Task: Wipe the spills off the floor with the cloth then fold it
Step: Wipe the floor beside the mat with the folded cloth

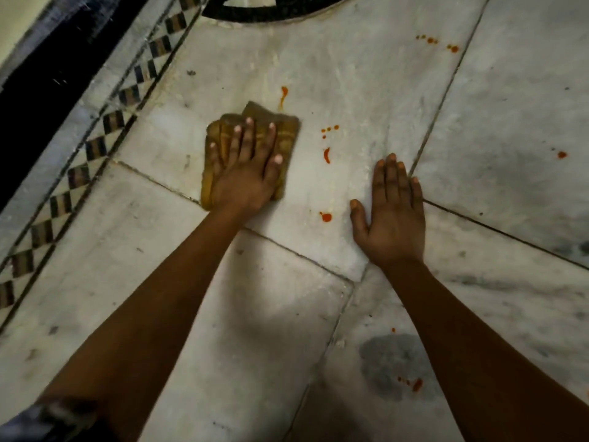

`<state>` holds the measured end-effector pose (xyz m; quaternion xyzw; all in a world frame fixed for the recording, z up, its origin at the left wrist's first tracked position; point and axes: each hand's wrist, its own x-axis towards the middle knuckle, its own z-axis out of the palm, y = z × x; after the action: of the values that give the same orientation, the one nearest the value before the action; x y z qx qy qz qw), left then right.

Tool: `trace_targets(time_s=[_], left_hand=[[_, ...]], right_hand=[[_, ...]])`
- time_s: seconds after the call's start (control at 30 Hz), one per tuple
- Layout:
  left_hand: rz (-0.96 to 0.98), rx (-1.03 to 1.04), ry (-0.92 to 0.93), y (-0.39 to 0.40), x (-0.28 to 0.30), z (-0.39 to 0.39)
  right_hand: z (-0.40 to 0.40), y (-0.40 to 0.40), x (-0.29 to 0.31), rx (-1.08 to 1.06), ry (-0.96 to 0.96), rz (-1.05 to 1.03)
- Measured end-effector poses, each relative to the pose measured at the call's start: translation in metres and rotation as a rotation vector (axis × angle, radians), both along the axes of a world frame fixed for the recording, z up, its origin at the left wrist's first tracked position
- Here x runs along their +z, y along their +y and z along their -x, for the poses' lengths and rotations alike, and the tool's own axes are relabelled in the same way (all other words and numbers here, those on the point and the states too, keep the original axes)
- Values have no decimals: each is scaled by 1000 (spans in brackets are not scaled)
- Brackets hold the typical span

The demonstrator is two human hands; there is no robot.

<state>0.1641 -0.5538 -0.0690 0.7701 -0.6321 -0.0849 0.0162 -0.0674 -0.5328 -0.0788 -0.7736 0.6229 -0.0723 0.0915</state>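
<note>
A crumpled yellow-brown cloth (288,132) lies on the white marble floor (366,90). My left hand (247,173) presses flat on top of it with fingers spread. My right hand (393,215) rests palm-down on the bare floor to the right, holding nothing. Orange-red spills dot the floor: a streak (282,95) just beyond the cloth, drops (328,130) and a smear (327,155) between my hands, a blob (325,216) beside my right thumb, and more drops at the far right (452,48), mid right (562,154) and near my right forearm (416,385).
A checkered inlay border (95,148) runs diagonally along the left, with a dark wall base (38,100) beyond it. A black curved inlay (271,9) sits at the top. A dark grey patch (392,365) marks the floor near my right forearm.
</note>
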Motion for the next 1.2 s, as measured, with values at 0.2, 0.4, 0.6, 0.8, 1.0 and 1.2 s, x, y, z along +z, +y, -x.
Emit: trace_targets(time_s=[0.2, 0.4, 0.6, 0.8, 1.0, 1.2], left_hand=[[-52, 204, 46, -53, 1, -24], [-69, 60, 111, -101, 7, 16], [-81, -43, 38, -36, 7, -30], [-131, 84, 75, -119, 13, 17], [-64, -202, 8, -45, 8, -3], [-144, 113, 98, -127, 13, 23]], right_hand=[[-1, 1, -1, -5, -27, -6], [0, 1, 0, -1, -38, -8], [1, 1, 1, 1, -55, -21], [0, 2, 0, -5, -48, -17], [0, 0, 3, -1, -57, -29], [0, 1, -1, -3, -61, -17]])
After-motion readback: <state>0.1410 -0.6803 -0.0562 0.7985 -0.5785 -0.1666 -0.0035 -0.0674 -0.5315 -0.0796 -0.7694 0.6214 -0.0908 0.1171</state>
